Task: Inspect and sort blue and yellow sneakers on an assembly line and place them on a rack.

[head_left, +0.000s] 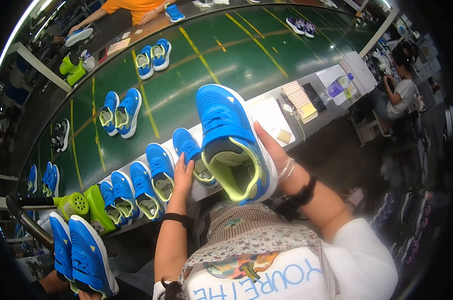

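Observation:
My right hand (270,146) holds a large-looking blue sneaker (225,120) up close, gripping its white sole from the right. The sneaker's toe points away, and its lime-green lining shows through the opening. Lower and to the left, my left hand (183,176) rests against another blue sneaker (185,142) at the bench edge. Its thumb lies on the upper, with a finger along the side; the other fingers are partly hidden. Just left of that hand stands a row of matching sneakers, the nearest one (159,159) beside my fingers.
Past the bench runs a green conveyor belt (186,75) with yellow lines, carrying pairs of shoes. Papers (269,117) and a purple bottle (339,85) lie right. At lower left, a co-worker's hand (89,295) holds two blue sneakers near a green machine (97,207).

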A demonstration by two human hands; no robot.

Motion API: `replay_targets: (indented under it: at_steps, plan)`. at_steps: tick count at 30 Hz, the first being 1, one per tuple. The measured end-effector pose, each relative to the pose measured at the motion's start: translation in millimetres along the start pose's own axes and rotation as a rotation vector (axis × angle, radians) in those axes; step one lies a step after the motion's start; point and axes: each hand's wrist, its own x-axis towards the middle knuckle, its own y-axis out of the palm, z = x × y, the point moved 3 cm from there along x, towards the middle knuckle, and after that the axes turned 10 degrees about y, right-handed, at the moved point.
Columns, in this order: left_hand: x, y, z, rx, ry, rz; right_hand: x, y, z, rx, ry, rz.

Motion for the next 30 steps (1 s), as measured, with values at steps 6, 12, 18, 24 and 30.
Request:
replay_targets:
  at_steps: [6,12,18,24,30]
  plan:
    - [-14,-26,-164,-0.984,-0.065,-0.027,7,0,-1,-0.008,0.018,-0.012]
    - [-54,-50,-214,-1.380,-0.251,0.034,5,66,15,-1.496,-0.526,-0.602]
    - [-63,-87,-208,-1.446,-0.191,-0.261,-13,108,-15,-1.417,-0.508,-0.176]
    - [-77,-112,-196,-1.387,-0.122,-0.281,0,128,-34,-1.529,-0.596,-0.173]
    - [-87,-140,-177,-1.305,-0.075,-0.305,17,147,-55,-1.623,-0.630,-0.148]
